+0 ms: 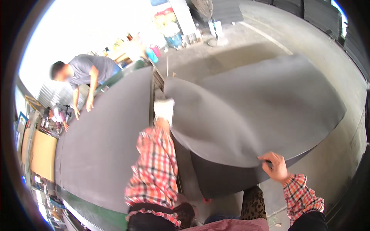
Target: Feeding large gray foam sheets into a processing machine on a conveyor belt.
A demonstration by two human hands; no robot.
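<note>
A large dark grey flexible sheet (246,115) bows up in front of me, its near edge curling. My right hand (274,166) pinches that near edge between thumb and fingers. Further left, my left hand (164,111) reaches forward, covered by something white, a glove or a cloth; I cannot tell which. It is at the sheet's left edge, and blur hides its fingers. A second flat grey sheet (108,134) lies on the green-edged table (92,210) to my left. Below the curled sheet, a darker sheet surface (227,177) shows.
Across the table a person in a grey shirt (90,69) leans with both hands near the sheet's far edge. Another person (59,115) is further left, beside a tan board (43,154). A stand fan (203,7) and dark stacks (323,17) stand behind on the concrete floor (266,36).
</note>
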